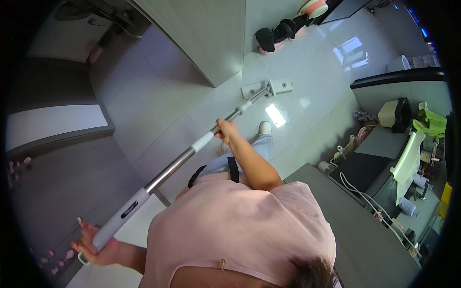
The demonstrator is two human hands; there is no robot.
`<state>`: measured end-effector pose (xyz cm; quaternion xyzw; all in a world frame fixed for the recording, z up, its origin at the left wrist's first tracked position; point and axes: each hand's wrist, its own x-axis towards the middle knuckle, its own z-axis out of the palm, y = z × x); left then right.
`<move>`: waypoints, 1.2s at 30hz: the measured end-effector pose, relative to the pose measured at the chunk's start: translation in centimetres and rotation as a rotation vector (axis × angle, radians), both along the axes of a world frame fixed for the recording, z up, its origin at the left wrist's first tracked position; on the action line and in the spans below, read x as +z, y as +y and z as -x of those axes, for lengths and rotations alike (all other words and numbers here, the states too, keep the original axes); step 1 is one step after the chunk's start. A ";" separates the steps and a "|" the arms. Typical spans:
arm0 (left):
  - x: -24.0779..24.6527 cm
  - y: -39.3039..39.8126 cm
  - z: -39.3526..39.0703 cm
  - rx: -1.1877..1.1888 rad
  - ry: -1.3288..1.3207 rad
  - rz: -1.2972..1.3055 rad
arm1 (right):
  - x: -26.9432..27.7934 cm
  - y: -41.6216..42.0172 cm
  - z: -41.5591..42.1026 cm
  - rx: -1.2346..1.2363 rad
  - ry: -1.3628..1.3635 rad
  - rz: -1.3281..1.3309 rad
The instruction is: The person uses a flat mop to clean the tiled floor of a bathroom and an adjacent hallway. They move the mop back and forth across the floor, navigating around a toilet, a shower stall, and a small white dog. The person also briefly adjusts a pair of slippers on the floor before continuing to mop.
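A flat mop with a telescopic metal pole [171,170] runs diagonally from lower left to upper centre. Its white two-part head [267,89] lies on the floor tiles beyond my feet. My right hand [227,130] is wrapped around the pole below the white collar nearest the head. At the top end, the grey-white plastic grip [119,217] rests in the palm of my left hand [97,246], whose fingers are partly spread. A light-coloured loop hangs at the grip's end. A white shoe [265,127] shows on the floor between my right hand and the mop head.
A light cabinet [216,46] has its corner just left of the mop head. Slippers with black objects over them [273,36] line the wall. On the right stand a grey counter [345,223], a bin with a black bag [390,115] and white cables [374,201]. Dark furniture [68,172] is at left.
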<state>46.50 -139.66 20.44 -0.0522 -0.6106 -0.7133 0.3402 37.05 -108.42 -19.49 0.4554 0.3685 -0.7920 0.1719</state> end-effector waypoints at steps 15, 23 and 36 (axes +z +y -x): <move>8.0 -1.7 10.9 -0.743 0.017 0.026 | 5.4 -1.5 -5.3 -0.284 -0.031 0.307; 9.3 -1.9 9.0 -0.377 0.142 0.080 | 9.2 -0.3 -8.2 -0.370 -0.055 0.358; -10.4 23.8 6.4 -0.723 -0.166 0.102 | -5.7 26.7 -12.4 -0.658 -0.141 -0.142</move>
